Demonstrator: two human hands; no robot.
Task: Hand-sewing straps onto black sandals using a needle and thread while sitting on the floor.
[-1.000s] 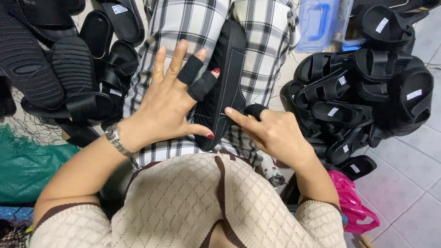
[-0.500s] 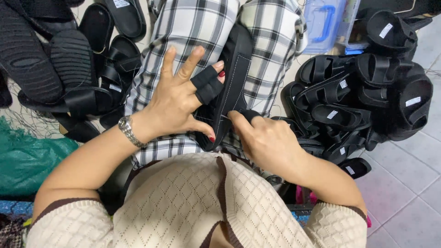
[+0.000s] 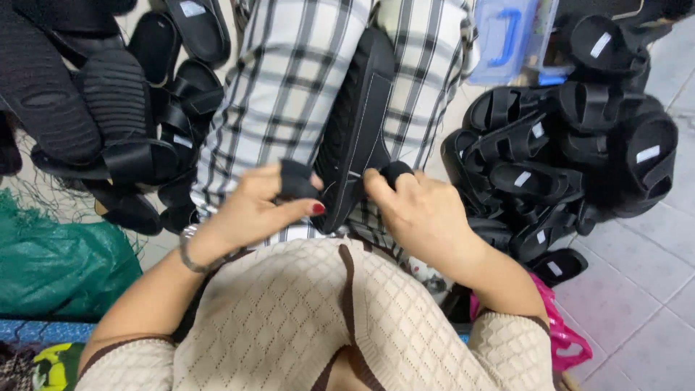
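Two hands, left hand (image 3: 250, 206), right hand (image 3: 423, 213), gripping black sandal (image 3: 355, 130)

Black sandal piles (image 3: 572, 152), green net bag (image 3: 58, 264), blue plastic box (image 3: 507, 36).

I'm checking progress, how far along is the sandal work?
Done, it seems: a pile of strapped sandals on the right. In hand: the left hand and right hand grip a black sandal on the lap. Left: loose soles piled on the left.
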